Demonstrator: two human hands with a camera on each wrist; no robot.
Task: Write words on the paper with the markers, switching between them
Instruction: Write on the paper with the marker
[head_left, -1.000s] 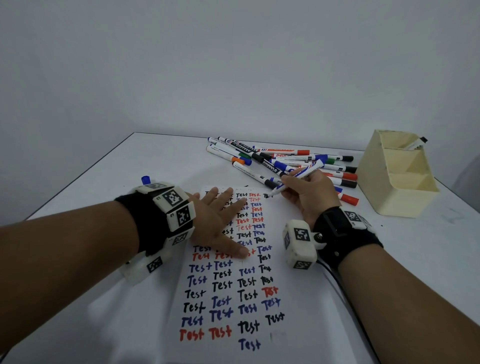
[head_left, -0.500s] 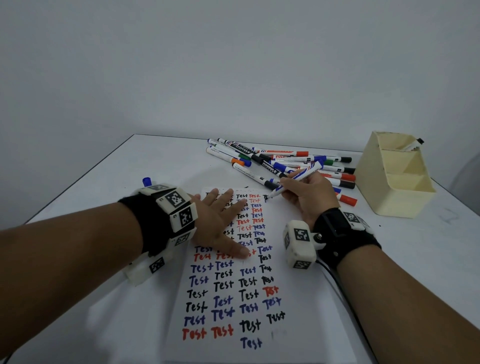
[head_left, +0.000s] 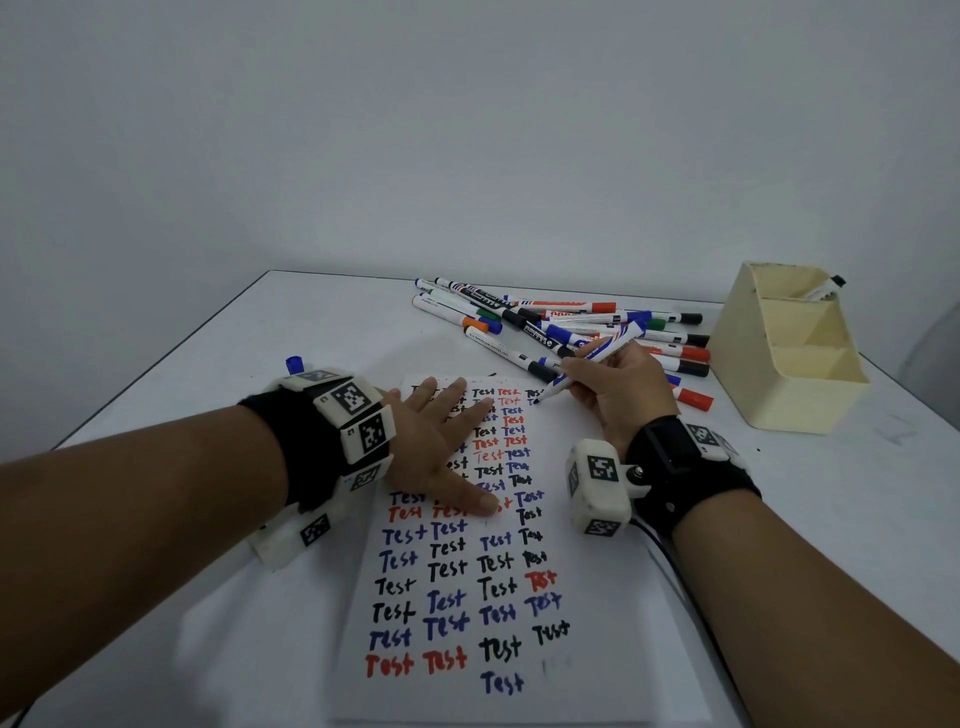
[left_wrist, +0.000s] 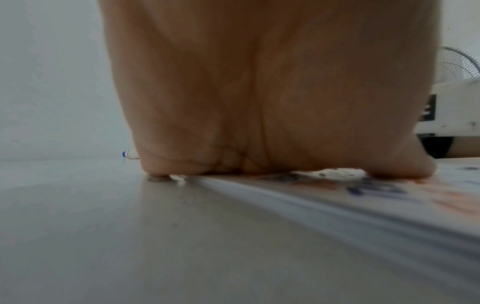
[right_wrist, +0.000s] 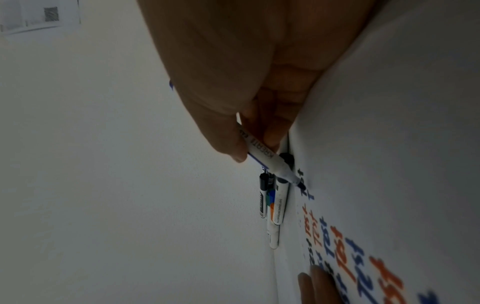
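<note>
A white paper sheet (head_left: 597, 613) lies in front of me, covered with rows of "Test" in black, blue and red. My left hand (head_left: 441, 441) lies flat on its upper left part, fingers spread and straight; in the left wrist view the palm (left_wrist: 272, 102) presses down on the paper (left_wrist: 389, 197). My right hand (head_left: 618, 389) pinches a white marker with blue stripes (head_left: 592, 364), uncapped, its dark tip touching the top right of the writing. In the right wrist view the marker (right_wrist: 270, 162) slants down to the paper (right_wrist: 389, 144) from my thumb and fingers.
A heap of capped markers (head_left: 561, 322) lies behind the paper, near my right hand. A cream pen holder (head_left: 789, 358) with one marker inside stands at the right. A blue-capped marker (head_left: 294, 364) lies behind my left wrist. The table's edges run along the left and back.
The marker tip has come down slightly onto the paper's top right, by the last word of the top rows. The left hand has stayed flat on the sheet.
</note>
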